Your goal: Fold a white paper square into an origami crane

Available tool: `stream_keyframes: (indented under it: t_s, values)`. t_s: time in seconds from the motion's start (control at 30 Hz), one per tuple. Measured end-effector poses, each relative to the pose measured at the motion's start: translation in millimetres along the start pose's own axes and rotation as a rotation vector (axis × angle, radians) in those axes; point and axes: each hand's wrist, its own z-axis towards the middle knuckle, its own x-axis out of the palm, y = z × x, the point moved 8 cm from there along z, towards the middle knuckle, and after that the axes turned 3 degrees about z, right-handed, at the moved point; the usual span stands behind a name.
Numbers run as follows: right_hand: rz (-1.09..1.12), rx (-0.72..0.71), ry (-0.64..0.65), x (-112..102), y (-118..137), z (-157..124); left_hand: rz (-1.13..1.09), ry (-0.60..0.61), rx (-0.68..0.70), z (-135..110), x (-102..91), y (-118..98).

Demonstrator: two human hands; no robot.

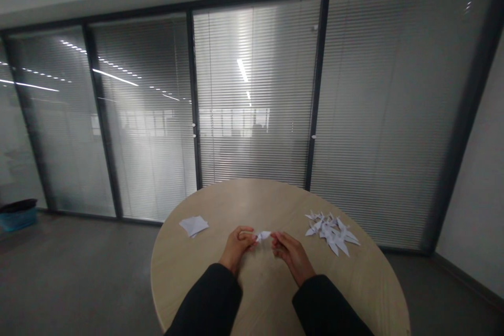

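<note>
A small folded white paper piece is held just above a round wooden table, between both my hands. My left hand pinches its left end with closed fingers. My right hand pinches its right end, fingers curled together. Both forearms wear dark sleeves.
A pile of several folded white paper cranes lies on the table to the right of my hands. A small stack of flat white paper lies to the left. Glass walls with blinds stand behind the table. A blue bin sits on the floor far left.
</note>
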Motion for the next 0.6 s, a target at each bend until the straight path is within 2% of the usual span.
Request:
stream_keyframes:
  t_s: [0.13,0.37,0.6]
  values:
    - [-0.134,0.000,0.090,15.4,-1.8,-3.2,0.101,0.104,0.033,3.4,11.2,5.8]
    - [-0.169,0.034,0.147,19.2,-8.5,-2.4,0.147,0.064,0.068,9.9,4.2,12.9]
    - [-0.196,-0.016,0.109,11.2,-9.9,2.5,0.119,0.081,0.057,7.2,6.4,12.3]
